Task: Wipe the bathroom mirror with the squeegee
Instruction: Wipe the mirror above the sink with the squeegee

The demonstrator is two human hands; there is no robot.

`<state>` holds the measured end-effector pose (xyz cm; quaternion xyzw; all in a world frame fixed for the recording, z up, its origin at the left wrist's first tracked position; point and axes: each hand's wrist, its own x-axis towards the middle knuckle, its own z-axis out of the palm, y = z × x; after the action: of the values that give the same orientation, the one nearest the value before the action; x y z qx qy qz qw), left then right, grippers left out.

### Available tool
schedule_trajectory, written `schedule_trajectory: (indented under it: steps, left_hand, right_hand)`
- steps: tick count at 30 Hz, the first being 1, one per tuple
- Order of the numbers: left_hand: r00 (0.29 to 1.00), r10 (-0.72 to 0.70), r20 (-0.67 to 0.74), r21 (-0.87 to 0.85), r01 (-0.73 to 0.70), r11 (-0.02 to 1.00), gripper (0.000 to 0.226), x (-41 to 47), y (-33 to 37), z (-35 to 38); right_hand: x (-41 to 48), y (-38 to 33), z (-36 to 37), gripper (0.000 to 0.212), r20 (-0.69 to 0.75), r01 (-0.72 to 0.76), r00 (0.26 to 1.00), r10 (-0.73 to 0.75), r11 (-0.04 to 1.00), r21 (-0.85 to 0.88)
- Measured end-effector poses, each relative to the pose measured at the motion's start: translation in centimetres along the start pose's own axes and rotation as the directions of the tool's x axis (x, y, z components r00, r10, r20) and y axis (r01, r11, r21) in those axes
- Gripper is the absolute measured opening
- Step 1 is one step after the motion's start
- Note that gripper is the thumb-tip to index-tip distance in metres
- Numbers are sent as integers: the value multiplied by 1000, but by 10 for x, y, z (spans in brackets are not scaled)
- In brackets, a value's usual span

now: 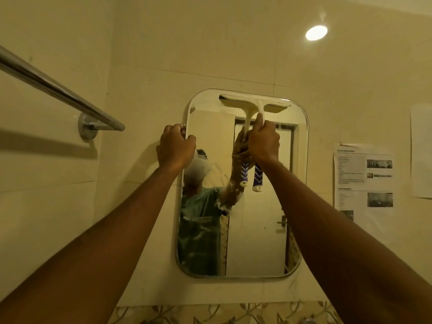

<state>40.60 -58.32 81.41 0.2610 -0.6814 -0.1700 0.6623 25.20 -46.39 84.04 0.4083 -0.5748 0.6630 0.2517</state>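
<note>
A rounded rectangular mirror [257,230] hangs on the tiled wall straight ahead. A white squeegee [254,104] with a purple-and-white handle end lies against the glass, its blade across the mirror's top edge. My right hand [263,141] is shut around the squeegee handle, just below the blade. My left hand [175,146] grips the mirror's upper left edge, fingers curled over the rim. Streaks of foam show on the glass at mid height, left of centre.
A chrome towel bar [58,90] juts from the left wall at head height. Printed paper sheets [363,178] are stuck to the wall right of the mirror. A ceiling lamp [316,33] glows above. Patterned tiles [210,314] run below the mirror.
</note>
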Motion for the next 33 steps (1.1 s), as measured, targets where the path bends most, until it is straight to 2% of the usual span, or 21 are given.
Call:
schedule_trajectory:
  steps: [7, 14, 19, 22, 26, 33]
  left_hand:
    - [991, -106, -77, -213, 87, 973, 28, -15, -8, 8]
    - [968, -209, -140, -352, 149, 924, 25, -39, -21, 20]
    - [951, -280, -130, -449, 195, 872, 22, -58, -32, 22]
    - [936, -328, -125, -491, 228, 840, 22, -70, -38, 24]
    - [916, -381, -128, -541, 257, 800, 23, -84, -46, 25]
    - [895, -435, -96, -582, 305, 754, 25, -113, -57, 26]
  right_hand:
    - [-61, 56, -9, 47, 98, -88, 991, 86, 996, 14]
    - [-128, 92, -13, 45, 117, -136, 984, 134, 991, 10]
    - [-163, 108, -19, 66, 165, -153, 975, 146, 988, 27]
    - [-182, 116, -25, 70, 210, -171, 965, 155, 983, 61]
    - [-206, 133, -31, 75, 225, -154, 963, 149, 988, 5]
    - [-227, 158, -49, 63, 296, -113, 946, 134, 990, -88]
